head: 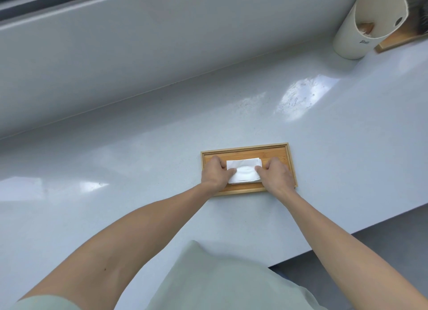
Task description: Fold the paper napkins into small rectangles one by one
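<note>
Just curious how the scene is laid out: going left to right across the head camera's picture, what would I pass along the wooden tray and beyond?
Left hand → white paper napkin → right hand → tray's right rim → white cylindrical holder, far back.

Counter [278, 96], filling most of the frame: smooth pale grey-blue, glossy, faintly speckled, with window glare patches right of centre. Tray [245, 149], centre: light wood, bamboo-like grain, satin finish, raised rim. Napkin [243, 172] on tray: soft white paper, matt, slightly crumpled. Cylinder container [354, 39], upper right: cream, smooth, matt. Second board [393, 42], beside it: wood. Shirt [220, 282], bottom centre: pale green cloth, matt.
</note>
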